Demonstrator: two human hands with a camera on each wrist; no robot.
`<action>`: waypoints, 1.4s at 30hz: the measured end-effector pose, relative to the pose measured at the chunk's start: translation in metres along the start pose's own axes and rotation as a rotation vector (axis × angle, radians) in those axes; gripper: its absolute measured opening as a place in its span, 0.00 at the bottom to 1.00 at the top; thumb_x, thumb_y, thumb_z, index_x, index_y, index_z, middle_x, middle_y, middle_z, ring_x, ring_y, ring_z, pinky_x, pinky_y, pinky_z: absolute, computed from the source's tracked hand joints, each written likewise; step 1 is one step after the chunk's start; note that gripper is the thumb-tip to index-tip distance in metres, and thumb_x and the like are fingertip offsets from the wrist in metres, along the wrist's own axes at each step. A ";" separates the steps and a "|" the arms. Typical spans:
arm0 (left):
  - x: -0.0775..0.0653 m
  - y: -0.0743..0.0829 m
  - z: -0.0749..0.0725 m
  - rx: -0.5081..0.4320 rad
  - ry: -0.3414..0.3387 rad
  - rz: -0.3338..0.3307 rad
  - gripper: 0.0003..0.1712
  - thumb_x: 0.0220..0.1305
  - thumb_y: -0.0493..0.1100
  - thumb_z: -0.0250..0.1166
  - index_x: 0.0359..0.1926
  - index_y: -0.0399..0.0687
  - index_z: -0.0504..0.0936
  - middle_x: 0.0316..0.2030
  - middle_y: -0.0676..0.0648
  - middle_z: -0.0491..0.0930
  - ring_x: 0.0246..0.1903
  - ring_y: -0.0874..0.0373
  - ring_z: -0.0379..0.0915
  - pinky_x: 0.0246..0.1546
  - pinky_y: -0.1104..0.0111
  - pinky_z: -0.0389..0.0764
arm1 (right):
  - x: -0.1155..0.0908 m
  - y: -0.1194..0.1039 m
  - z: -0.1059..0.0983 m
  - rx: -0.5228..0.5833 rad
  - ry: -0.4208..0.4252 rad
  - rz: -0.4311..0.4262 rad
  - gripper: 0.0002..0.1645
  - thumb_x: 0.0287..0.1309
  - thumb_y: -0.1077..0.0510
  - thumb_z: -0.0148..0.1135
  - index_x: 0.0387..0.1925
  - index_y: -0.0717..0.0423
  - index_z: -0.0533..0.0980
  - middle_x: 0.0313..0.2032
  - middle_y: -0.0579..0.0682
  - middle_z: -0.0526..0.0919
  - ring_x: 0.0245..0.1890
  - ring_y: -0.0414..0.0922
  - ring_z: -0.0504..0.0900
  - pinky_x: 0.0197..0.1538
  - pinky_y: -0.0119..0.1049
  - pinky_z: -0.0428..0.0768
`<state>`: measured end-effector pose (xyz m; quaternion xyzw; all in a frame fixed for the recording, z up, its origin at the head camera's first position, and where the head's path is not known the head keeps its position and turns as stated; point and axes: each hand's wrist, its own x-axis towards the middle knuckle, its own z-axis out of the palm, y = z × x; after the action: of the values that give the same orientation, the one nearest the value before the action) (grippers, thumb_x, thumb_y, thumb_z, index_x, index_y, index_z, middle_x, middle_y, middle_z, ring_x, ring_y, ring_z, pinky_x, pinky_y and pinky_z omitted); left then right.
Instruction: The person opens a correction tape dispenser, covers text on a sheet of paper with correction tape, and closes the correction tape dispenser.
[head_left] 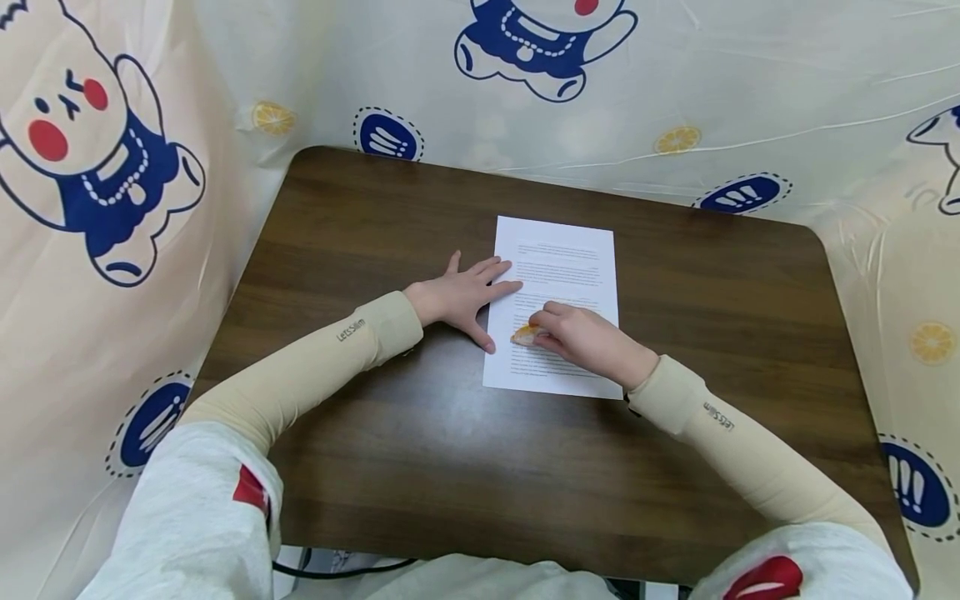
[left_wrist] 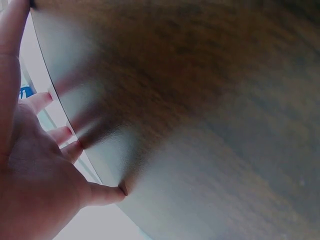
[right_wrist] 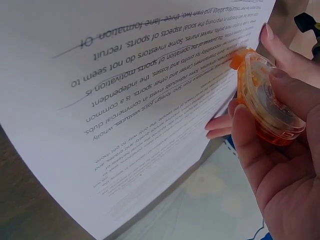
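A white printed sheet of paper point(head_left: 562, 250) lies on the brown table point(head_left: 360, 225); some of its lines are struck through or underlined in pen, as the right wrist view shows. My right hand point(head_left: 588, 340) pinches an orange, see-through correction tape dispenser point(right_wrist: 270, 100) between thumb and fingers. The dispenser's orange tip is at a line of text on the sheet. With fingers spread, my left hand point(head_left: 461, 300) rests across the sheet's left edge, thumb and fingertips on or beside the paper. In the left wrist view its palm point(left_wrist: 40, 170) shows above the tabletop.
A pale curtain point(head_left: 420, 50) with cartoon figures and orange slices hangs behind and beside the table. A black cable point(head_left: 345, 573) runs below the table's near edge. Light sleeves cover both forearms.
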<state>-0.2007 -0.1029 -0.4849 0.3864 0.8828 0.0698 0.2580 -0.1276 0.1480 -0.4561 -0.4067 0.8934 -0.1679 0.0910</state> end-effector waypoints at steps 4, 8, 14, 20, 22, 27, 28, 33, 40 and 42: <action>0.001 -0.001 0.001 -0.002 0.001 0.001 0.71 0.50 0.81 0.69 0.85 0.61 0.47 0.84 0.44 0.33 0.83 0.46 0.25 0.69 0.26 0.30 | 0.001 -0.001 0.002 -0.019 -0.005 -0.001 0.14 0.65 0.61 0.72 0.50 0.60 0.83 0.37 0.50 0.82 0.32 0.42 0.78 0.39 0.35 0.80; 0.000 0.000 0.002 0.001 0.001 -0.001 0.71 0.49 0.81 0.70 0.85 0.61 0.47 0.84 0.44 0.33 0.83 0.46 0.25 0.69 0.27 0.31 | 0.001 -0.003 0.004 -0.038 -0.003 -0.002 0.15 0.64 0.60 0.74 0.51 0.60 0.83 0.37 0.50 0.83 0.32 0.42 0.78 0.41 0.35 0.81; 0.000 0.001 0.001 0.007 -0.003 -0.005 0.70 0.50 0.81 0.70 0.85 0.61 0.47 0.84 0.44 0.33 0.83 0.46 0.25 0.70 0.27 0.30 | 0.001 -0.004 0.006 -0.051 0.000 0.001 0.16 0.63 0.61 0.74 0.51 0.61 0.83 0.38 0.51 0.84 0.33 0.43 0.79 0.42 0.35 0.82; 0.001 0.001 0.002 0.015 -0.007 -0.007 0.70 0.50 0.81 0.69 0.85 0.61 0.47 0.84 0.44 0.33 0.83 0.46 0.25 0.70 0.27 0.30 | 0.000 -0.007 0.006 -0.074 0.000 0.008 0.17 0.63 0.60 0.74 0.52 0.61 0.83 0.38 0.51 0.84 0.34 0.43 0.79 0.42 0.36 0.82; 0.001 0.001 0.002 0.012 -0.005 -0.006 0.70 0.50 0.81 0.69 0.85 0.61 0.47 0.84 0.44 0.32 0.83 0.46 0.25 0.70 0.27 0.30 | -0.001 -0.008 0.006 -0.090 0.000 0.005 0.17 0.63 0.61 0.74 0.52 0.61 0.83 0.38 0.52 0.84 0.33 0.43 0.79 0.42 0.36 0.82; 0.001 0.001 0.002 0.001 0.000 -0.004 0.70 0.50 0.81 0.70 0.85 0.61 0.47 0.84 0.44 0.32 0.83 0.46 0.25 0.70 0.27 0.29 | 0.000 -0.010 0.006 -0.132 -0.002 -0.011 0.16 0.62 0.61 0.74 0.51 0.60 0.83 0.37 0.52 0.82 0.32 0.44 0.78 0.39 0.35 0.81; 0.001 0.001 0.002 0.003 0.000 -0.004 0.70 0.50 0.81 0.69 0.85 0.61 0.47 0.84 0.44 0.32 0.83 0.46 0.25 0.70 0.27 0.29 | 0.000 -0.010 0.006 -0.135 -0.002 -0.013 0.16 0.62 0.62 0.74 0.51 0.60 0.83 0.37 0.52 0.82 0.32 0.44 0.77 0.38 0.35 0.80; 0.000 0.000 0.001 0.003 0.002 0.004 0.70 0.51 0.80 0.70 0.85 0.61 0.47 0.84 0.44 0.33 0.83 0.46 0.24 0.70 0.27 0.31 | -0.001 -0.008 0.006 -0.134 0.010 -0.022 0.14 0.62 0.62 0.74 0.49 0.59 0.83 0.35 0.52 0.80 0.30 0.43 0.76 0.37 0.34 0.80; 0.000 0.000 0.000 -0.011 -0.003 0.009 0.70 0.51 0.80 0.70 0.85 0.60 0.47 0.84 0.43 0.32 0.82 0.46 0.24 0.70 0.27 0.30 | -0.001 -0.007 0.003 -0.110 0.008 -0.031 0.10 0.63 0.64 0.73 0.46 0.60 0.83 0.33 0.51 0.79 0.28 0.43 0.74 0.35 0.35 0.77; 0.000 0.000 0.000 -0.009 -0.004 0.008 0.70 0.51 0.80 0.70 0.85 0.60 0.46 0.84 0.44 0.32 0.82 0.46 0.23 0.70 0.27 0.30 | -0.001 -0.008 0.001 -0.113 0.001 -0.026 0.10 0.63 0.64 0.73 0.46 0.60 0.83 0.33 0.51 0.79 0.28 0.43 0.74 0.35 0.35 0.77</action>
<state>-0.2008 -0.1032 -0.4848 0.3887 0.8804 0.0741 0.2613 -0.1213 0.1438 -0.4542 -0.4228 0.8961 -0.1185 0.0650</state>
